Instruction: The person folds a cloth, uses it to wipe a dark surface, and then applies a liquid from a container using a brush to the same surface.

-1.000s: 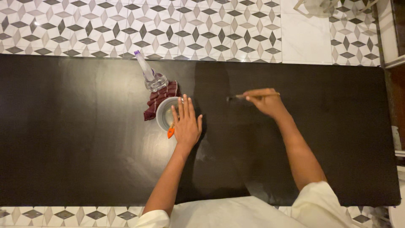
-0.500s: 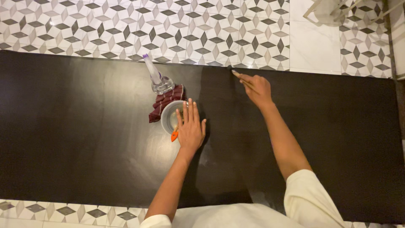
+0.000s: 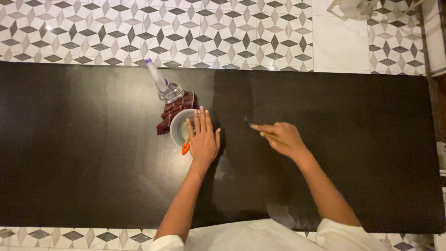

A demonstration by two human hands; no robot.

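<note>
A long, matte black bench (image 3: 93, 153) lay across a floor (image 3: 232, 37) of white, grey and black diamond tiles. The landmark was a small round bowl (image 3: 180, 125) — pale, smooth-walled, with clear liquid inside.

The left hand (image 3: 202, 139) lay flat and open on the bench, fingers straight and together, touching the bowl's right rim; it gripped nothing. An orange, drop-shaped plastic piece (image 3: 186, 148) sat just below the bowl, against the edge of that hand.

Just behind the bowl lay a folded maroon cloth (image 3: 174, 111), ribbed in texture and partly tucked under the bowl. Behind the cloth stood a clear bottle (image 3: 165, 88) with a rounded base and a thin, tilted neck ending in a purple cap.

Well to the right of the bowl, the right hand (image 3: 281, 138) was closed around a slim, pale wooden brush (image 3: 256, 127) — its dark tip pointed back towards the bowl and met the bench surface. The bench around the brush looked darker and flatter than the faintly glossy stretch left of the bowl.
</note>
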